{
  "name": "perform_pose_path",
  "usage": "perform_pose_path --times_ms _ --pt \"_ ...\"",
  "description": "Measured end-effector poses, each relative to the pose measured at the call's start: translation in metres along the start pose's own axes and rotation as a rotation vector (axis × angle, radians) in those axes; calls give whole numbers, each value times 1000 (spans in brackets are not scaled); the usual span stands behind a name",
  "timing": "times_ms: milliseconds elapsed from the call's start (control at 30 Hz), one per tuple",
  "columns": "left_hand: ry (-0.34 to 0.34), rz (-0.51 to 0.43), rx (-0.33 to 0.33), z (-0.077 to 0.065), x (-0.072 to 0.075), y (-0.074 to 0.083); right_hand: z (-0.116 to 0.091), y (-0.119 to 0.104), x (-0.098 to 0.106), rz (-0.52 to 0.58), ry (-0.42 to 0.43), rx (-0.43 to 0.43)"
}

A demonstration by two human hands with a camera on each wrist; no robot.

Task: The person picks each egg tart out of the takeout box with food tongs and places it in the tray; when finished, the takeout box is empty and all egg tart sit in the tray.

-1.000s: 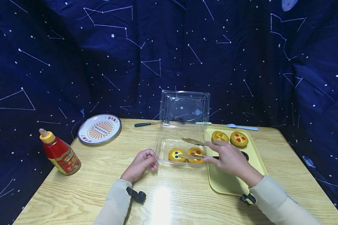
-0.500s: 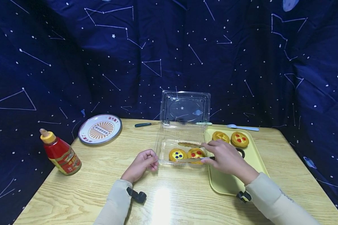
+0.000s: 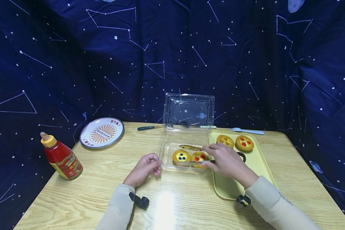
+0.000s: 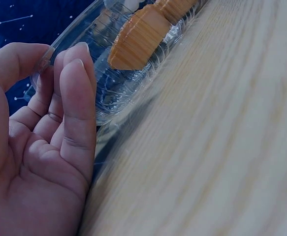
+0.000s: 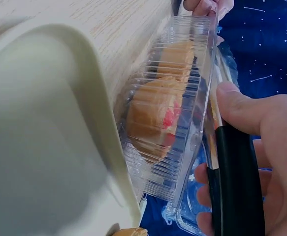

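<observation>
Pinching the rim of the clear plastic container [image 3: 172, 143] at its near left corner, my left hand [image 3: 143, 167] has thumb and fingertips brought together on the thin edge, palm just above the wooden table [image 3: 74, 204]; my right hand [image 3: 225, 159] is wrapped round the black handles of the tongs [image 5: 237, 177], thumb on one side and fingers curled on the other; the two metal arms stand apart, one lying behind the tarts and one crossing in front of them, though I cannot tell whether they touch the pastry; inside the container sit a tart with blue dots [image 3: 181, 156] and, just beside it to the right, a tart with red dots [image 3: 200, 156]; the lid [image 3: 188, 111] stands raised at the back; right next to the container lies the yellow tray [image 3: 230, 185], with a lattice-topped tart [image 3: 225, 140] and a second red-dotted tart [image 3: 244, 143] near its far end; a blue fork [image 3: 248, 131] lies at the tray's far edge; a dark-handled utensil [image 3: 146, 128] lies by the container's far left; farther left are the patterned plate [image 3: 102, 132] and a red bottle [image 3: 64, 159], upright; a starry curtain [image 3: 74, 64] hangs behind.
</observation>
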State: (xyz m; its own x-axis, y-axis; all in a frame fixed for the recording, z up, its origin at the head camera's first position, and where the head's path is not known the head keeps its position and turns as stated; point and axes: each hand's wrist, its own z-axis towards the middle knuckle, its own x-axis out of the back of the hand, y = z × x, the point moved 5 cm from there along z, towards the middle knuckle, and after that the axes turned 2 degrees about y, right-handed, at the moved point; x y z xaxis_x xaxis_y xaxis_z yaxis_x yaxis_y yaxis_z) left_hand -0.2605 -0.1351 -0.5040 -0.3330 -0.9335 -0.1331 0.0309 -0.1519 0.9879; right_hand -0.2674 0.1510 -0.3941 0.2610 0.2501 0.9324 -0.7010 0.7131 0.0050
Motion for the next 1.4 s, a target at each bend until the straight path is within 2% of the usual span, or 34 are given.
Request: perform_pose_path --times_ms 367,667,833,1167,1400 --pt "5 -18 25 -1 -2 1 2 0 -8 -33 -53 -7" --pt "9 13 -8 1 0 0 8 -1 -10 -35 -81 -28" --pt "7 11 -2 0 0 -1 9 -3 -13 -54 -101 -15" --pt "2 12 -14 1 0 -1 6 -3 -11 -27 -53 -29" --pt "11 3 6 0 -1 -1 2 -1 -3 -8 -19 -65"
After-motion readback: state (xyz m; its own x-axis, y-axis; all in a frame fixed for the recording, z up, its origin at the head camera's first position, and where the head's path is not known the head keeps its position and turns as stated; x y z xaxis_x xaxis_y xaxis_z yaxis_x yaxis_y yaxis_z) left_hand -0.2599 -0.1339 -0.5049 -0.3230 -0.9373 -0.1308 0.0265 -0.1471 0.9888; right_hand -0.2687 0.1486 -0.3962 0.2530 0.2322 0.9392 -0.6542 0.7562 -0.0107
